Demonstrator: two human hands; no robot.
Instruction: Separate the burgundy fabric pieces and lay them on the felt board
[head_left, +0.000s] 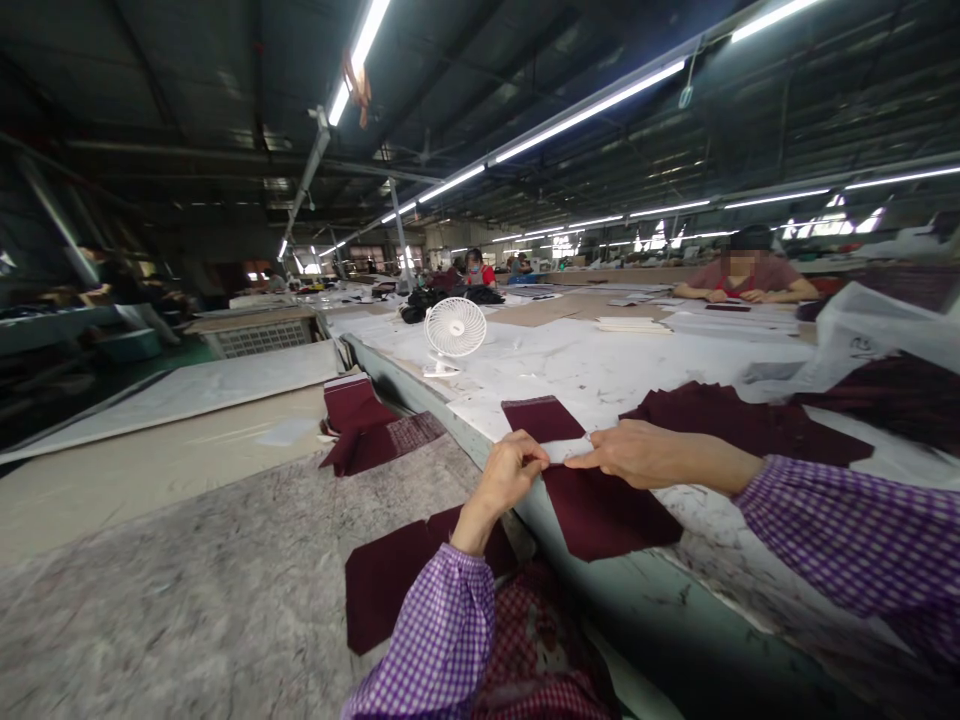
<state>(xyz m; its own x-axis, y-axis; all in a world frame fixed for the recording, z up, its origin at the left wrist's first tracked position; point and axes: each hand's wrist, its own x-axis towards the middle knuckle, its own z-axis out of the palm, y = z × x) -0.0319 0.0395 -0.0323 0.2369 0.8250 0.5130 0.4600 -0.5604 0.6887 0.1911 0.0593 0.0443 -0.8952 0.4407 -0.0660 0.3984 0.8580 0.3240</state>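
the left arm, in a purple-and-white checked cloth sleeve gathered near the wrist, rises from the bottom edge of view, its bare left hand tilted rightward with thumb and index finger drawn together; the right arm, sleeved alike, reaches in from the right, its bare right hand extending the index finger toward the left fingertips, other fingers curled
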